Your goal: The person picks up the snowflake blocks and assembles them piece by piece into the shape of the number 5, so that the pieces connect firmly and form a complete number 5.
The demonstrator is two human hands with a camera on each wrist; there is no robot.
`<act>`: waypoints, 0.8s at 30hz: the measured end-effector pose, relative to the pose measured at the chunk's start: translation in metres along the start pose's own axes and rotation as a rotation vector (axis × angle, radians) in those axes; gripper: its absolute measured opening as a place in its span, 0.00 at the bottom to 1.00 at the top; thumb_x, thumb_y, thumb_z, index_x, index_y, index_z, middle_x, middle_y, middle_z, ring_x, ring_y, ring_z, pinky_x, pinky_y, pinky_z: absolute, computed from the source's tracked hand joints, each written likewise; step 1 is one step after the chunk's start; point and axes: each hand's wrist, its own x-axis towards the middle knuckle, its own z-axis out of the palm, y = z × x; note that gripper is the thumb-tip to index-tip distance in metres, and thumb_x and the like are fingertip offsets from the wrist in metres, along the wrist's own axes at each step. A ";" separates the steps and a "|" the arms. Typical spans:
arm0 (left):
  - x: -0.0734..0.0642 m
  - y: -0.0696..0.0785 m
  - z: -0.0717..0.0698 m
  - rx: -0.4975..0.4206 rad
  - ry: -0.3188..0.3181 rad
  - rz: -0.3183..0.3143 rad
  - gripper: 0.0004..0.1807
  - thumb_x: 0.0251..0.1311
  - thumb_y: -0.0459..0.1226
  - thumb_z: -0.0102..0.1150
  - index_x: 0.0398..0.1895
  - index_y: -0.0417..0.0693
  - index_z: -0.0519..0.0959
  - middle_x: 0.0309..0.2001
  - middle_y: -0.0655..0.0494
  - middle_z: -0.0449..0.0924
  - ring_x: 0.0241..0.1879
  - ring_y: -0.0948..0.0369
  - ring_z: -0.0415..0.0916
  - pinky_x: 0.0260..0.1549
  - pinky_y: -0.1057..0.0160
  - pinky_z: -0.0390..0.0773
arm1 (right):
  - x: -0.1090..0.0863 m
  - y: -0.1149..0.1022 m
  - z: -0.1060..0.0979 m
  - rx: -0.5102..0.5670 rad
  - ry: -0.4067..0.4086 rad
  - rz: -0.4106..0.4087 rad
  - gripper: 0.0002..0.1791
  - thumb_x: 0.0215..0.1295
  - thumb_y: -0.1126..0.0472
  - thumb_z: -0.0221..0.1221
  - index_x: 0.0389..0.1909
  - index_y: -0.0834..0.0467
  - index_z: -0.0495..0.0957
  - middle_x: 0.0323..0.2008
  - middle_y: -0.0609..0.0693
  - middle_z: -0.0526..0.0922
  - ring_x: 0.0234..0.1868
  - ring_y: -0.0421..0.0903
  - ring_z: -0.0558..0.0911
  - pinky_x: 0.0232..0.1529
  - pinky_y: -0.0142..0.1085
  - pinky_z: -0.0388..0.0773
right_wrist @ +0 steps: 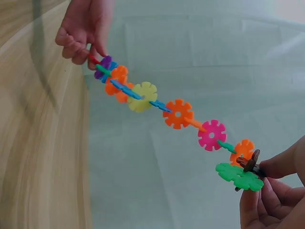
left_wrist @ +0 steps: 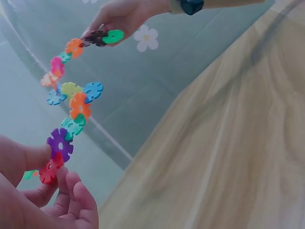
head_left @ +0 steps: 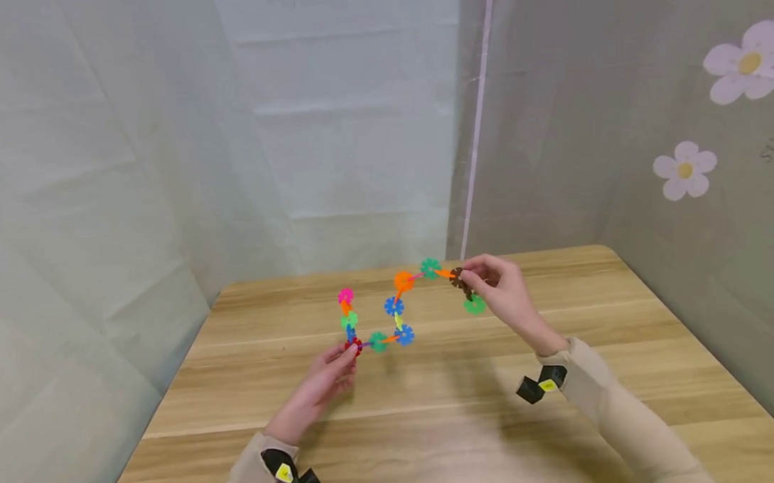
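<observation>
A chain of interlocking plastic snowflake discs (head_left: pixel 404 335) hangs in the air above the table, strung between both hands. My left hand (head_left: pixel 322 386) pinches a red disc (left_wrist: pixel 49 171) near the chain's left end, where a short branch rises to a pink disc (head_left: pixel 345 295). My right hand (head_left: pixel 505 294) pinches a dark brown disc (head_left: pixel 456 278) near the other end, and a green disc (right_wrist: pixel 239 177) hangs just below those fingers. Between them run orange, blue, yellow, pink and teal discs, linked edge to edge, with a yellow one (right_wrist: pixel 142 97) mid-chain in the right wrist view.
The wood-grain table (head_left: pixel 239 403) spreads beneath both hands. Pale curtain sheets (head_left: pixel 345 129) stand behind and at the sides, with printed white flowers (head_left: pixel 685 171) on the right. Each wrist wears a black camera strap (head_left: pixel 552 376).
</observation>
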 end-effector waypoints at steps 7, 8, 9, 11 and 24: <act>0.000 0.009 -0.006 0.010 0.042 0.078 0.10 0.70 0.32 0.48 0.32 0.54 0.76 0.27 0.66 0.75 0.30 0.69 0.73 0.35 0.70 0.74 | -0.007 0.013 -0.002 0.047 -0.008 0.087 0.11 0.67 0.63 0.59 0.44 0.67 0.79 0.35 0.61 0.82 0.28 0.35 0.79 0.34 0.27 0.79; 0.001 0.010 -0.007 0.022 0.055 0.081 0.09 0.70 0.32 0.48 0.33 0.53 0.76 0.27 0.66 0.75 0.31 0.68 0.73 0.35 0.69 0.75 | -0.009 0.015 -0.002 0.046 -0.011 0.101 0.11 0.67 0.63 0.59 0.44 0.68 0.79 0.34 0.61 0.81 0.29 0.35 0.79 0.34 0.28 0.79; 0.001 0.010 -0.008 0.036 0.065 0.081 0.08 0.70 0.32 0.48 0.34 0.52 0.76 0.28 0.65 0.76 0.32 0.67 0.74 0.36 0.69 0.75 | -0.010 0.017 -0.002 0.053 -0.015 0.115 0.11 0.67 0.63 0.59 0.44 0.68 0.78 0.34 0.60 0.81 0.29 0.35 0.79 0.34 0.28 0.80; 0.002 0.012 -0.009 0.060 0.085 0.077 0.06 0.70 0.34 0.49 0.37 0.49 0.76 0.29 0.65 0.77 0.33 0.66 0.75 0.37 0.68 0.76 | -0.012 0.022 -0.002 0.065 -0.020 0.138 0.11 0.67 0.64 0.59 0.45 0.68 0.78 0.34 0.57 0.82 0.29 0.35 0.79 0.34 0.29 0.80; 0.020 0.017 -0.009 0.093 0.138 0.071 0.10 0.72 0.38 0.48 0.45 0.40 0.76 0.30 0.64 0.79 0.34 0.65 0.76 0.35 0.69 0.76 | -0.032 0.048 -0.003 0.115 -0.112 0.240 0.12 0.67 0.68 0.56 0.47 0.72 0.75 0.34 0.55 0.83 0.31 0.37 0.81 0.34 0.33 0.81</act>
